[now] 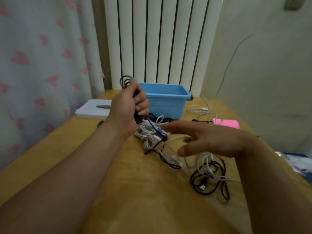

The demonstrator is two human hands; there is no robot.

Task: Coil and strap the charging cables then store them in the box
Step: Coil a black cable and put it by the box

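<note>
- A person's left hand [127,107], raised just left of the blue box [168,102], has its fingers [142,105] clamped round a coiled black cable [137,119]; the cable's loops stick out above the fist.
- The right hand [211,139] hovers in front of the box, fingers straight and spread apart, holding nothing.
- A heap of white cables [149,135] lies on the table [135,191] just in front of the box, under both hands.
- A looser tangle [208,181] of dark and white cables lies nearer the camera, well in front of the box.
- Right of the box lie a single white cable [200,109] and a pink pad [226,123].
- A white board [91,109] sits left of the box; a radiator [160,39] stands behind it.
</note>
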